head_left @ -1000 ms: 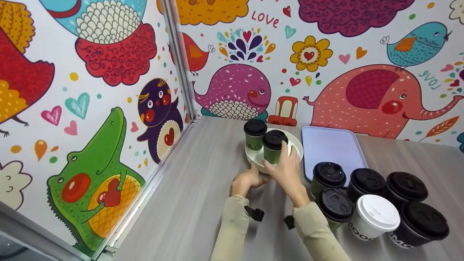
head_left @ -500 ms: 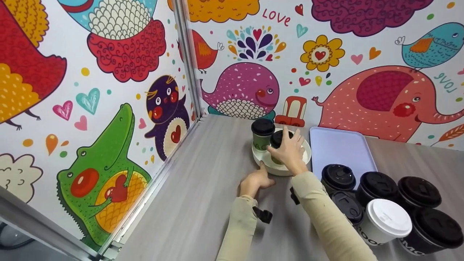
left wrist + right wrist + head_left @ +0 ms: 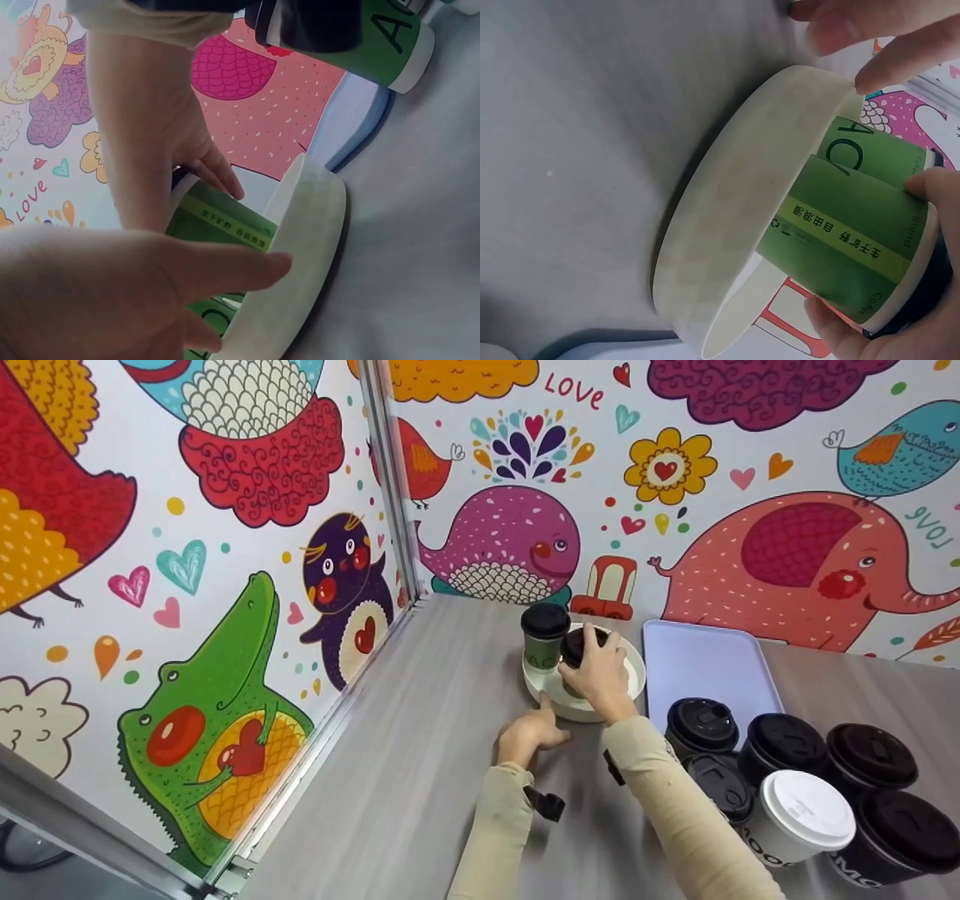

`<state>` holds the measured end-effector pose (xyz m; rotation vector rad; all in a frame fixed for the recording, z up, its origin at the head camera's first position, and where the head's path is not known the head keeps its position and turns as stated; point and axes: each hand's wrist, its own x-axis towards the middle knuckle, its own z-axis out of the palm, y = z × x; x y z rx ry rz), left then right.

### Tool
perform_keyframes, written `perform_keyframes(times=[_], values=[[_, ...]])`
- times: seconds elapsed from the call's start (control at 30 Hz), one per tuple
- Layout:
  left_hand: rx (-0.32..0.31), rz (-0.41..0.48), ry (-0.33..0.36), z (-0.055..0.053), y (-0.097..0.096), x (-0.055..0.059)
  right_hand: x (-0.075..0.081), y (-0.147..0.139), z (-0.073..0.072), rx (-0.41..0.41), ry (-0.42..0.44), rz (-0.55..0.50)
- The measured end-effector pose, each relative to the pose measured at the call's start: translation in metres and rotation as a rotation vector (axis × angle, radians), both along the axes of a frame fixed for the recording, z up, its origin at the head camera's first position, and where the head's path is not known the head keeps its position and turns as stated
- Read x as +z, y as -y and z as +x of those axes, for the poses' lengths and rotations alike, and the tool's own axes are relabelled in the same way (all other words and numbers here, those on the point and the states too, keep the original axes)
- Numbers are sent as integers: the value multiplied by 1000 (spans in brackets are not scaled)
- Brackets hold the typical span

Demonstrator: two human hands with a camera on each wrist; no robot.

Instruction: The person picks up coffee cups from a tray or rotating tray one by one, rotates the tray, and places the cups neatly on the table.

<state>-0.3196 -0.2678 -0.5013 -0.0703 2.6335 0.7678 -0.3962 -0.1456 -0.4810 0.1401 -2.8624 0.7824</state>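
Note:
My right hand [image 3: 602, 673] grips a green paper coffee cup [image 3: 840, 232] with a black lid, thumb on one side and fingers on the other. That cup stands in a round white dish [image 3: 735, 187] with a raised rim. Beside it in the dish, to the left, is a second green coffee cup [image 3: 543, 651], also black-lidded. My left hand [image 3: 531, 733] is at the dish's near left side, index finger extended to the rim, as the right wrist view shows. The gripped cup's lid is partly hidden behind my right fingers in the head view.
A pale lilac tray [image 3: 705, 660] lies right of the dish. Several black-lidded cups [image 3: 784, 746] and a white cup [image 3: 802, 814] crowd the right front, partly over the tray's near edge. Printed wall panels and a metal frame [image 3: 390, 487] bound the table [image 3: 405, 735].
My right hand has come down from beside the cup onto it, and its fingers have closed round it. The left hand stays by the rim. The head view has shifted slightly.

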Motion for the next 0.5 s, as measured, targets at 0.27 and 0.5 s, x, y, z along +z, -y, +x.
perform_keyframes(times=[0.27, 0.5], values=[[16, -28, 0, 2, -1, 0, 0, 0, 2, 29, 10, -12], [14, -29, 22, 1, -3, 2, -1, 3, 4, 47, -16, -19]])
